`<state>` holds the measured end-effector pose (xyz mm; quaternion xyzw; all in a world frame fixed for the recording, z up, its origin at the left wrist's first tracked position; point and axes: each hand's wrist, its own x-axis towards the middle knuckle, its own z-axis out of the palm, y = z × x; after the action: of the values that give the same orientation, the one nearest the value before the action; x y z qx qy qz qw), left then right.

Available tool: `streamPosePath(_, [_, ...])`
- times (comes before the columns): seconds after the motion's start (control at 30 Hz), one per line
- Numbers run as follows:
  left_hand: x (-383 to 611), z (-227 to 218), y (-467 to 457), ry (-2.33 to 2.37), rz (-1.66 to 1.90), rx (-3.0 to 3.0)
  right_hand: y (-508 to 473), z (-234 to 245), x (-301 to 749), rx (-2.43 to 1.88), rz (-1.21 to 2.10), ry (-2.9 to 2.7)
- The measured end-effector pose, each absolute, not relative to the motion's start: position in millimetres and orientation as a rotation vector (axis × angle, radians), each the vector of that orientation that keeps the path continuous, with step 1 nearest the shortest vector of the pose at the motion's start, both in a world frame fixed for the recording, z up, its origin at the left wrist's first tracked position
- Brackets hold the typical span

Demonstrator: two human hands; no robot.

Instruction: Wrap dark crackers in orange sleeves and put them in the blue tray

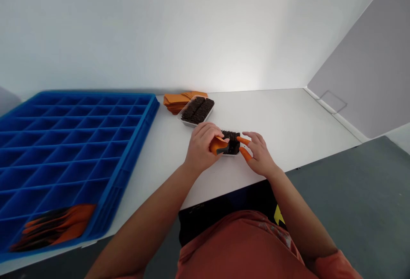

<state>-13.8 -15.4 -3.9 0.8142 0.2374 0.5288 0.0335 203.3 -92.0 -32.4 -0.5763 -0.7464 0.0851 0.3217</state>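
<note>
Shirt (243, 245): 1 | hands (202, 146) (262, 156): 2 | held orange pouch (218, 144): 1 | tubs (231, 155) (188, 123): 2

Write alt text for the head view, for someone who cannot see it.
A left hand holds an orange pouch by a small container of dark pieces on a white table; the right hand, wearing orange finger covers, is at its other side. A blue divided tray lies left.

My head camera looks forward and down from above and behind my left hand (201, 145) and right hand (261, 156), far enough back to take in the blue compartment tray (130, 159) left of my grip and the white wall (224, 35) beyond.
</note>
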Motion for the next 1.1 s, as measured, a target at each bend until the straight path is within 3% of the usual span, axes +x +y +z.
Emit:
streamPosePath(0.23, [-17, -2, -11, 0.736, 1.687, 2.503, -81, -21, 198, -1.641, 0.086, -2.039])
streamPosePath(0.6, [-14, -8, -16, 0.953, 1.613, 2.141, -70, 18, 211, -1.529, 0.282, -2.402])
streamPosePath(0.8, [-15, -7, -15, 0.881, 1.535, 2.258, -64, 31, 213, -1.497, 0.165, -2.631])
streamPosePath(1.1, [-14, -7, -16, 0.812, 1.474, 2.386, -66, 41, 230, -1.350, 0.106, -2.425])
